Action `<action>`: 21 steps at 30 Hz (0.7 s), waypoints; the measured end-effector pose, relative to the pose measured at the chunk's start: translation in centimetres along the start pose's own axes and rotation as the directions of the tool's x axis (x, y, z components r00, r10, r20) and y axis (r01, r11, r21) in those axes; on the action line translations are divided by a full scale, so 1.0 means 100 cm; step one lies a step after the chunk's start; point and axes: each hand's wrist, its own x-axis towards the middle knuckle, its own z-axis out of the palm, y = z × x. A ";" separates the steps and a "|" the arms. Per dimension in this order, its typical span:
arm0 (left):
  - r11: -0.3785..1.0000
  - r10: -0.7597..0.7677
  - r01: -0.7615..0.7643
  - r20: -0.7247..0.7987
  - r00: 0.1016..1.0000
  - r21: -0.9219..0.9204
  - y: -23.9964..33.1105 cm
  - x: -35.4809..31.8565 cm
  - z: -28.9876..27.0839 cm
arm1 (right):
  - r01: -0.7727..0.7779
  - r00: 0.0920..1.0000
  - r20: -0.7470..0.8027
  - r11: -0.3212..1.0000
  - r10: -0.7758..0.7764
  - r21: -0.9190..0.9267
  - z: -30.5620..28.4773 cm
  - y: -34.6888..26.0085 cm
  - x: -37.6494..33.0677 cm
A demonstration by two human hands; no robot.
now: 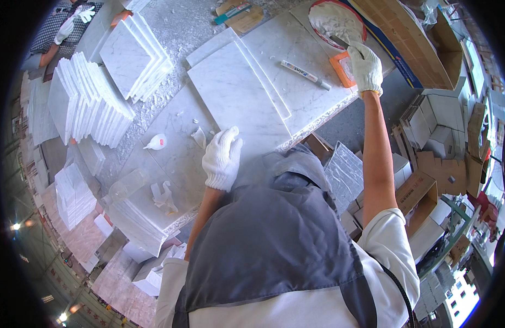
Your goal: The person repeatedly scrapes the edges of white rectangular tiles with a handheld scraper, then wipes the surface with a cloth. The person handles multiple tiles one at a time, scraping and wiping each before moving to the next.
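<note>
Stone-topped workbench crowded with white marble, seen from above the worker's grey apron

Nearest, the gloved left hand (222, 158) lies flat, fingers spread and gripping nothing, on the near edge of a white grey-veined square marble tile (239, 101), which rests across a larger marble slab (301, 60) at the middle of the bench; left of that hand sit a small white squeeze bottle with a red mark (156, 142) and a stack of white marble tiles standing on edge (88, 101); a white marker pen (305, 74) lies on the slab beyond; farthest out, the gloved right hand (365, 66) is stretched forward, fingers closed round a dark-bladed scraper (340, 41) whose blade dips into a red-rimmed round tub of white paste (333, 19), just above an orange-framed pad (342, 70)
</note>
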 end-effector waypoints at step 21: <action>0.999 0.032 -0.031 -0.017 0.999 0.039 0.000 -0.002 -0.001 | -0.407 0.913 0.200 0.782 0.355 0.471 0.003 0.007 0.003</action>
